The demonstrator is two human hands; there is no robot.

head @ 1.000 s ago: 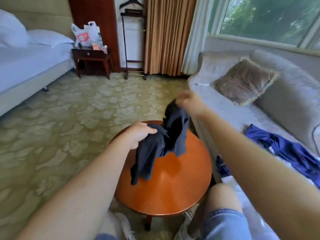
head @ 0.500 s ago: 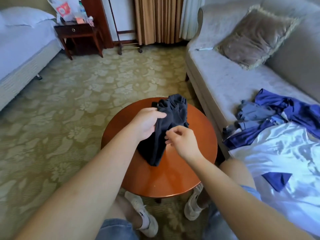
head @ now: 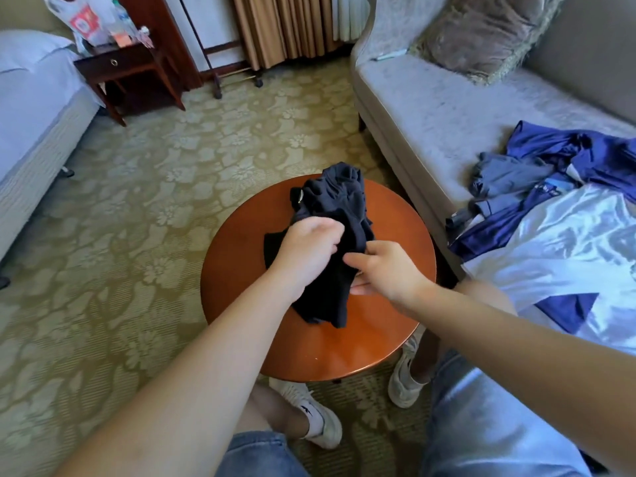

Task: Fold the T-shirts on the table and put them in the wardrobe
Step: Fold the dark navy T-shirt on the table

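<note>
A crumpled dark navy T-shirt (head: 335,201) lies bunched on the round orange-brown wooden table (head: 395,228). My left hand (head: 309,249) grips a fold of the shirt near its middle, fingers curled into the cloth. My right hand (head: 385,270) is just to the right, fingers curled on the shirt's lower edge. More clothes lie on the grey sofa (head: 430,108): a blue garment (head: 585,149), a grey-blue one (head: 506,173) and a white one with blue trim (head: 568,242).
A bed (head: 31,108) stands at the far left, with a dark nightstand (head: 120,67) carrying a plastic bag (head: 82,22). A clothes rack's base (head: 234,80) and curtains stand at the back. A brown cushion (head: 481,32) sits on the sofa. My knees and white shoes are under the table.
The shirt has come down from the air onto the table. My right hand dropped from the shirt's top to its lower edge beside my left hand. My view tilted downward.
</note>
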